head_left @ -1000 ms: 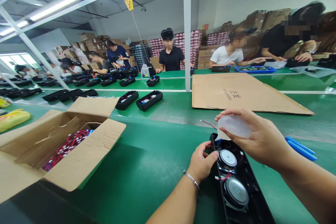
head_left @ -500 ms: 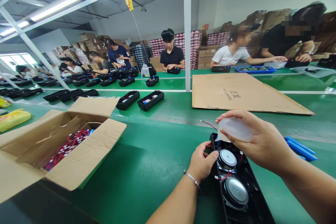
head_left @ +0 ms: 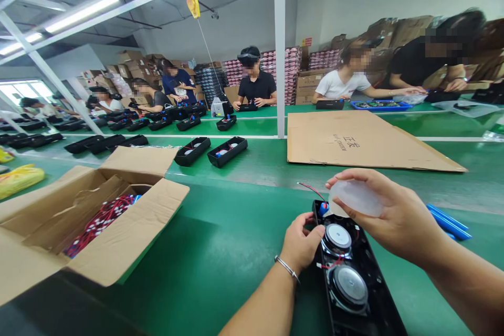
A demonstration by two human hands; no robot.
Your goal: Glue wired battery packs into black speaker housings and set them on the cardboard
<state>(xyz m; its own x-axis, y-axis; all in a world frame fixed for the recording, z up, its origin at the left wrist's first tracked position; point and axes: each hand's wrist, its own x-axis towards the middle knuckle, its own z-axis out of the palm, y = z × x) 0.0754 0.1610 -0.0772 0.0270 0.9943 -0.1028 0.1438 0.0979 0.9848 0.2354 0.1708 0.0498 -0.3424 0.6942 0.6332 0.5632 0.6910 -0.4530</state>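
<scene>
Green worktop [head_left: 220, 252], factory line. A long black speaker housing [head_left: 356, 294] lies open side up at the near right, running away from the person, with two round drivers [head_left: 337, 237] set in it one behind the other and red wires between them. Left hand [head_left: 301, 244] rests on the housing's left edge near the far driver, fingers curled against the rim, a thin bracelet at the wrist. Right hand [head_left: 388, 215] hovers over the far end of the housing, thumb and fingers closed around a pale, translucent rounded piece [head_left: 356, 198]; whether that piece touches the housing cannot be told. A thin red wire [head_left: 311, 188] sticks out past the housing's far end. A blue strip [head_left: 449, 222] lies just right of the right hand. To the left stands an open cardboard box [head_left: 90, 220] holding red-and-white wire bundles. A flat cardboard sheet [head_left: 362, 142] lies further out; more black housings [head_left: 227, 151] sit on the belt beyond. Other people work along the far side.
</scene>
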